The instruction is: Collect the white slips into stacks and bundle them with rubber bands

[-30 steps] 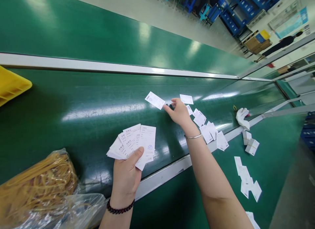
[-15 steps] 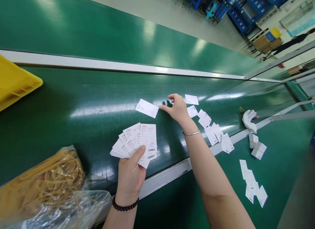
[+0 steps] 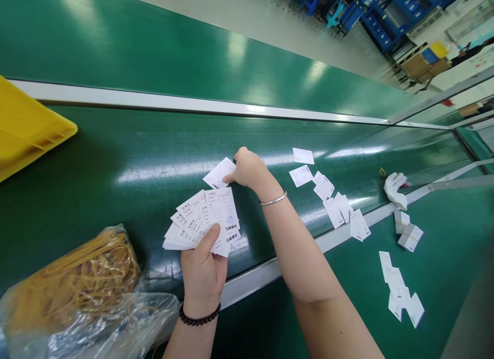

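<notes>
A fanned bunch of printed white cards (image 3: 195,220) is pinched in my left hand (image 3: 204,266), its thumb lying across the front card. Just above the fan, my right hand (image 3: 250,169) has its thumb and fingers closed on the edge of a single white card (image 3: 219,173). That card is at or just over the green surface; I cannot tell if it is lifted. Loose cards trail off to the right, among them one card (image 3: 301,175) and another card (image 3: 303,156) behind it.
A plastic bag of tan rubber bands (image 3: 88,276) lies at the lower left, a yellow bin (image 3: 31,130) at the left edge. To the right are a white glove (image 3: 395,189), banded card stacks (image 3: 410,237) and spread cards (image 3: 397,287). A metal rail (image 3: 254,284) edges the green surface.
My right hand has moved left and closed on the single card, which has turned and shifted slightly left. The left hand still holds the fan, now a little further left.
</notes>
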`<state>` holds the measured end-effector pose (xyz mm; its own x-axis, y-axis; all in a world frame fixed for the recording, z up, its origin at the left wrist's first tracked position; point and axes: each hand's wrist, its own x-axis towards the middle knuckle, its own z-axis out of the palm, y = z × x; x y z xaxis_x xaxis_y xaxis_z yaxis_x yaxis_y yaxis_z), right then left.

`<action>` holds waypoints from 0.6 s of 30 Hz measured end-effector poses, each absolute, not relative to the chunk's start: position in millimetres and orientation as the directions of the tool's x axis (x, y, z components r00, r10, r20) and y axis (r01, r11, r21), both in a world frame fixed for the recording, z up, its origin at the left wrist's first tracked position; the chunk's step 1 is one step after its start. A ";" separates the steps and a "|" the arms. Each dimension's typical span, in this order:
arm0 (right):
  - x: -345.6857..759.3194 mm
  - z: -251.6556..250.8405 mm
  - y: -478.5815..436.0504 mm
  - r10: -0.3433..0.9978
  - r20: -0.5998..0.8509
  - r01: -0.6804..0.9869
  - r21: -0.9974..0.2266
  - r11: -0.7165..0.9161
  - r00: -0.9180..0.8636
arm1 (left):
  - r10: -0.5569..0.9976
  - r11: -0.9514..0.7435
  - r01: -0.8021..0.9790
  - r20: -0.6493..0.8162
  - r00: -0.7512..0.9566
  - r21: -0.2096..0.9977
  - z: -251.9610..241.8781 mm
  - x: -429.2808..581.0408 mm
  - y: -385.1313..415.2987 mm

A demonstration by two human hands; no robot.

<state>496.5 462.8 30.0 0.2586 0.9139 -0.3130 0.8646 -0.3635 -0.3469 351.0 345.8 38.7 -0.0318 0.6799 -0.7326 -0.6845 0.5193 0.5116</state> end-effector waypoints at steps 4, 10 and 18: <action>497.0 29.3 469.1 0.907 -0.331 0.862 -0.345 -0.371 0.258 | 0.694 0.490 -0.693 -0.717 -0.057 0.529 38.8 350.1 346.7; 513.7 39.0 440.1 0.939 -0.067 0.714 -0.632 -0.301 0.337 | 0.778 0.407 -0.686 -0.623 -0.086 0.603 33.0 346.9 347.1; 498.6 59.9 375.2 0.964 -0.228 0.580 -0.769 -0.267 0.140 | 0.748 0.523 -0.676 -0.660 0.072 0.519 33.2 354.0 341.5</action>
